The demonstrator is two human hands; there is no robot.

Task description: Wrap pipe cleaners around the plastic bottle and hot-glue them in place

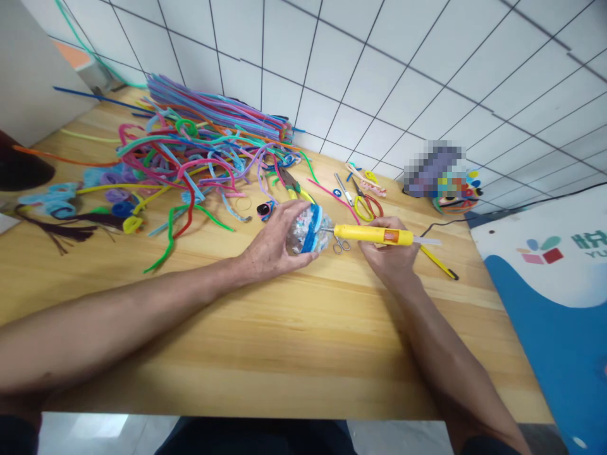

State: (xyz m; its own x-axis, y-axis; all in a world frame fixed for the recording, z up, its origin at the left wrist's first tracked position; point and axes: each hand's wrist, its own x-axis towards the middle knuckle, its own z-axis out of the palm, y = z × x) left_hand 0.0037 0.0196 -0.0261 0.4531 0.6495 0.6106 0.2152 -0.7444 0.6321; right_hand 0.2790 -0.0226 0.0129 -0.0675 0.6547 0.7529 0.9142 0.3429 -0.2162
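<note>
My left hand is wrapped round a clear plastic piece with mottled, glittery contents and a blue band round it; its exact kind I cannot make out. In my right hand is a yellow hot glue gun, held level with its nozzle pointing left. The nozzle tip meets or almost meets the blue band. From the gun's rear end a translucent glue stick sticks out. Small scissors lie on the table below the nozzle.
Tangled, colourful pipe cleaners and a thick bundle of them cover the back left. Pliers, yellow-and-red-handled scissors and a yellow cutter lie nearby. A black cord runs right. Tiled wall behind.
</note>
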